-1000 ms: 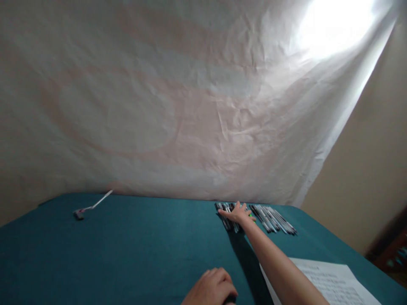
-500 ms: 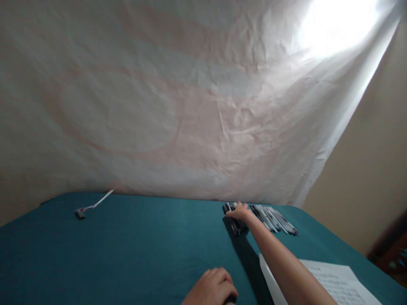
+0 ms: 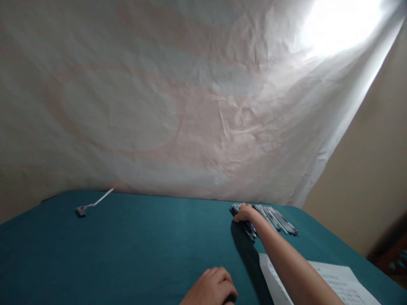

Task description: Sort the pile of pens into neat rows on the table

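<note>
Toward the far right of the table, my right hand (image 3: 244,213) is closed over a bunch of pens (image 3: 251,233) lying on the teal cloth. Its fingers hide the middle of the bunch; pen ends stick out on both sides. Just to the right lies a row of pens (image 3: 277,219), side by side. My left hand (image 3: 210,288) rests at the bottom middle with its fingers curled. Something dark shows under those fingers, too little of it to name.
White paper sheets (image 3: 337,279) with writing lie under my right forearm. A thin white stick-like thing with a dark end (image 3: 81,211) lies at the far left of the teal tablecloth (image 3: 127,254). A pale wrinkled sheet (image 3: 197,127) hangs behind the table.
My right hand has moved slightly right and nearer to me, and the bunch of pens has shifted with it toward the row. My left hand has stayed in place.
</note>
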Demonstrator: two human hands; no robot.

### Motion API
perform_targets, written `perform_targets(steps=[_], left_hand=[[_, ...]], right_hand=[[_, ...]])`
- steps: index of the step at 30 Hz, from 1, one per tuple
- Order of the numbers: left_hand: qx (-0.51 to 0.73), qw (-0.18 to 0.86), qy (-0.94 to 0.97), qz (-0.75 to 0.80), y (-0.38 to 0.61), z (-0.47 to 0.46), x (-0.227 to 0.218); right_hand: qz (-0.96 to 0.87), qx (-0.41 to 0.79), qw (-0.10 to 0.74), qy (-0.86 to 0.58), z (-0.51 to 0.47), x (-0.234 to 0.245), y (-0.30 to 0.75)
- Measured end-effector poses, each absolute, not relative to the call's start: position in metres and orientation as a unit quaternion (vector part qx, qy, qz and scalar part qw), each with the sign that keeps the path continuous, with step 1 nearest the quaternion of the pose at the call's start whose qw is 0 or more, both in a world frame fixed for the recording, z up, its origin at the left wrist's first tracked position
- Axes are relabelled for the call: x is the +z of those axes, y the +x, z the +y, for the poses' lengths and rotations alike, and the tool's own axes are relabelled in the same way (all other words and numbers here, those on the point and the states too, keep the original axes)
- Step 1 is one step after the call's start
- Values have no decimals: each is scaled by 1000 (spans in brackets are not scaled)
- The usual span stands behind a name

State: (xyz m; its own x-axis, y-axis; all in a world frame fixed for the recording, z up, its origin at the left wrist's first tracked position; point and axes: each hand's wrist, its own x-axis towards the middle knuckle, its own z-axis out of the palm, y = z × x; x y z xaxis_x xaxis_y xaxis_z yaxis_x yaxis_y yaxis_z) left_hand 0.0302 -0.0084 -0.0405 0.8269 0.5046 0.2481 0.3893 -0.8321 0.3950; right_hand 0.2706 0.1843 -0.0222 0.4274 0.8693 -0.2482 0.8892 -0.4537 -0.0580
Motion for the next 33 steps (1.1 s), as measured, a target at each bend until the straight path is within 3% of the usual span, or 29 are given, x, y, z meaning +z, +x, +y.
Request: perform_targets(steps=[10,15,20,24,29,33], left_hand=[[171,212,928,254,30,-10,-36],[240,341,871,260,27,-9,-34],[388,607,612,326,27,-1,-37],[439,747,406,289,25,-2,-22],[474,800,247,273,22,-11,-8],[487,778,163,363,18,-4,-12]], right_hand=[[525,-122,24,842,164,-16,275],[561,-162,-43,811,141,2,272],[630,-247,-135,724,101,17,232],[692,-449,-250,506,52,20,173],[729,-465,-325,382,8,16,119],[736,-425,-330,410,-5,11,101]])
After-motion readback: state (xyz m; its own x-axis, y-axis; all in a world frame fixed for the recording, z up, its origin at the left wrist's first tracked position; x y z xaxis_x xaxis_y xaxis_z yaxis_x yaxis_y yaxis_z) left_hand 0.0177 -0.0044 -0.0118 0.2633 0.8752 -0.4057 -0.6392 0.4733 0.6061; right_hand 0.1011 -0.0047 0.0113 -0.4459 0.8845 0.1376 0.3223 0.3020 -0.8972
